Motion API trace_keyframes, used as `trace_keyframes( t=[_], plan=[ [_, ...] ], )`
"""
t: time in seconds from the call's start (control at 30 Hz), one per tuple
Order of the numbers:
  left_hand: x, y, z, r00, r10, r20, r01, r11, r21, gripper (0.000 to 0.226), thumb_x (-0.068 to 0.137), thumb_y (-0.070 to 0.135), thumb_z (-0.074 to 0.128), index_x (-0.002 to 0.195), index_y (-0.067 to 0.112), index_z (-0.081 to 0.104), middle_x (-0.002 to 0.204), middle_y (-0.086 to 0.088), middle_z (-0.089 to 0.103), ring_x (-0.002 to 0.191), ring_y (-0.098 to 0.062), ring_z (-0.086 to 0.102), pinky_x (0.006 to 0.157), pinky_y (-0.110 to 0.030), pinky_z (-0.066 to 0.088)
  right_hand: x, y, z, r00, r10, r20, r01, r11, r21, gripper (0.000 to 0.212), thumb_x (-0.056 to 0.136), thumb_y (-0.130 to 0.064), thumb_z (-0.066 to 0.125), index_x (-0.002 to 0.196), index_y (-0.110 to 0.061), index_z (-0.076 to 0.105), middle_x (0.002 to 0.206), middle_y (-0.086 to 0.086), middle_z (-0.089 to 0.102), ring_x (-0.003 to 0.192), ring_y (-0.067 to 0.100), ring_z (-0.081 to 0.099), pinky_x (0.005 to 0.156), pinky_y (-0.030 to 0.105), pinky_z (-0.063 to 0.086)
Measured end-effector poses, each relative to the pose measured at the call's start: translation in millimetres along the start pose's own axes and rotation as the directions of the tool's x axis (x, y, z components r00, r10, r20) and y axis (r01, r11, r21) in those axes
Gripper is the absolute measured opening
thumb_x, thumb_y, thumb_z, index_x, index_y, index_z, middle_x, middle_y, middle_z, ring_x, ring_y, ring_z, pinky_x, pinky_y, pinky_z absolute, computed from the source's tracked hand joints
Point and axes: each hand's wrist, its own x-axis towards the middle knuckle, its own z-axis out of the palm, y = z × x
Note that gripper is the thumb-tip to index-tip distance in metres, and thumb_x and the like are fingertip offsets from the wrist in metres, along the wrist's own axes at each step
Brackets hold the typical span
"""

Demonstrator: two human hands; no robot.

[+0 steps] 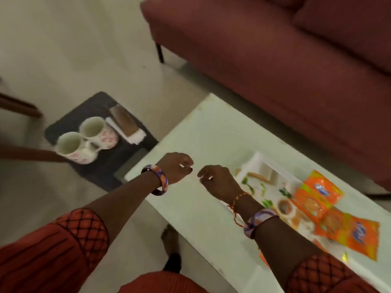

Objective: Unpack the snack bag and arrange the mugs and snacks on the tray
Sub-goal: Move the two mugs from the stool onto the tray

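Observation:
Two white floral mugs (98, 132) (72, 148) stand side by side on a dark woven stool (69, 120) to the left of the table. Beside them lies a brown and white snack packet (125, 123). A white tray (257, 166) with a printed food picture sits on the pale table (203, 136). Two orange snack packets (319, 194) (351, 231) lie on the tray's right part. My left hand (176, 167) and my right hand (218, 179) hover over the table with loosely curled fingers, holding nothing, left of the tray.
A dark red sofa (275, 60) runs along the table's far side. Beige floor lies around the stool. A bare foot (169, 240) stands at the table's near edge. A dark wooden piece (19, 106) sits at the far left.

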Motion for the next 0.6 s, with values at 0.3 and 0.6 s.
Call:
trace_keyframes(
  t=[0.3, 0.6],
  plan=[
    [-12.2, -149.2, -128.1, 0.871, -0.345, -0.350, 0.277, 0.933, -0.230, 0.027, 0.087, 0.010, 0.054, 0.113, 0.003, 0.062, 0.114, -0.018, 0.064, 0.107, -0.031, 0.059, 0.085, -0.027, 0.040, 126.7, -151.3, 76.0, 0.957, -0.190, 0.220, 0.189, 0.982, 0.025, 0.025, 0.088, -0.010, 0.053, 0.110, -0.008, 0.065, 0.114, 0.012, 0.067, 0.106, 0.025, 0.061, 0.084, 0.021, 0.041],
    [-3.7, -244.9, -142.5, 0.439, -0.806, -0.398, 0.439, 0.579, -0.687, 0.053, 0.083, 0.024, 0.062, 0.128, 0.003, 0.044, 0.133, -0.022, 0.048, 0.121, -0.038, 0.047, 0.100, -0.043, 0.039, 202.6, -210.5, 142.5, 0.983, -0.124, 0.138, 0.071, 0.940, 0.334, 0.055, 0.089, -0.015, 0.056, 0.139, -0.015, 0.032, 0.115, 0.011, 0.056, 0.103, 0.025, 0.058, 0.088, 0.042, 0.054]
  ],
)
